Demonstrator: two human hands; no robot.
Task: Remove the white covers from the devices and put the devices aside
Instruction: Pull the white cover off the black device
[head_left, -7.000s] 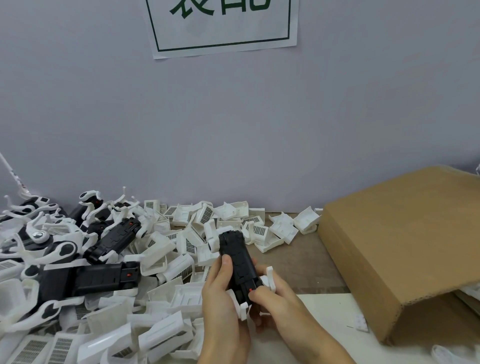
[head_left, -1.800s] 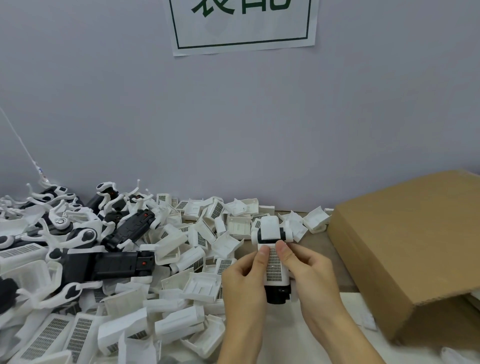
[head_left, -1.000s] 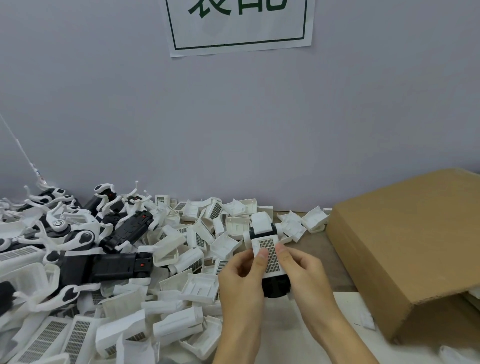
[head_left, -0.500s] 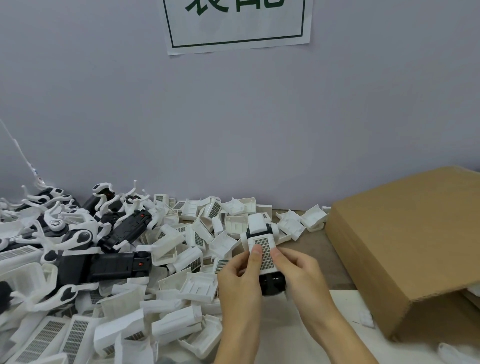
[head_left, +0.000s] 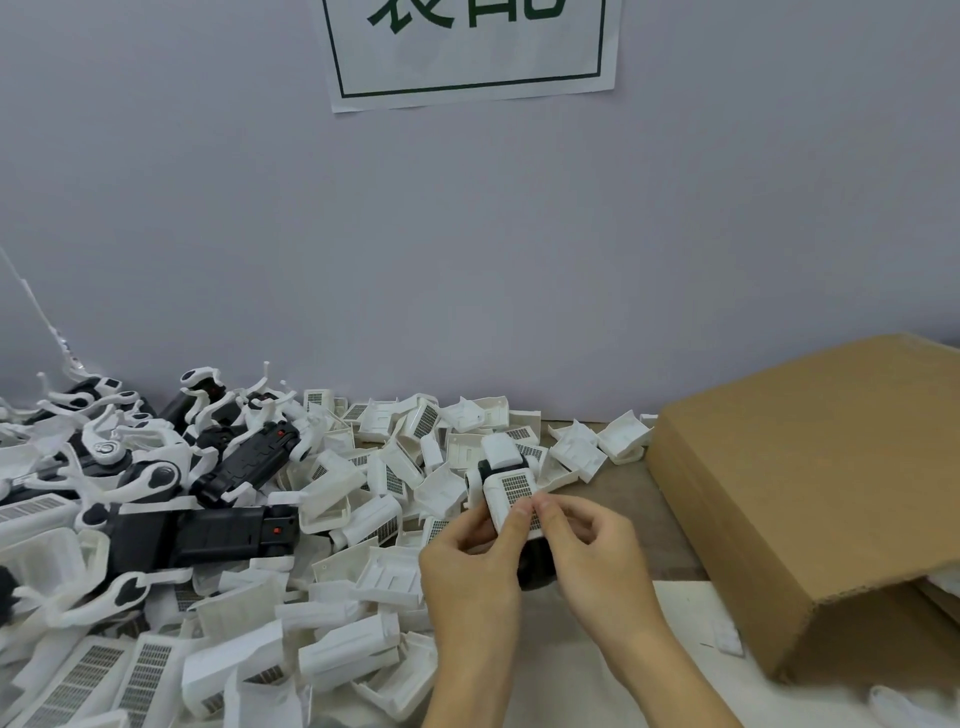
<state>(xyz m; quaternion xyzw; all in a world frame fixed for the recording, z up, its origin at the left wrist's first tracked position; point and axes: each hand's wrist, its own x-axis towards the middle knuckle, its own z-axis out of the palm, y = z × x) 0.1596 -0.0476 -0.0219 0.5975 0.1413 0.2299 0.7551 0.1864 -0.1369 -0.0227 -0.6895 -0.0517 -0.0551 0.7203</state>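
Note:
I hold a black device (head_left: 535, 569) upright over the table's middle, with white covers on it. My left hand (head_left: 470, 566) grips its left side, thumb tip on the grilled white cover (head_left: 511, 493). My right hand (head_left: 592, 551) grips the right side, its thumb beside the left one on that cover. A second white cover (head_left: 501, 451) caps the far end. Most of the device's black body is hidden by my fingers. Bare black devices (head_left: 208, 532) lie at the left among white parts.
A heap of loose white covers (head_left: 363, 519) fills the table from the left to the middle. A large brown cardboard box (head_left: 810, 488) stands at the right. The grey wall with a paper sign (head_left: 467, 47) is close behind.
Seven seconds ago I held a bare black device; now I hold one with white covers on. Over the last second the grilled cover has slid a little toward the far end under my thumbs.

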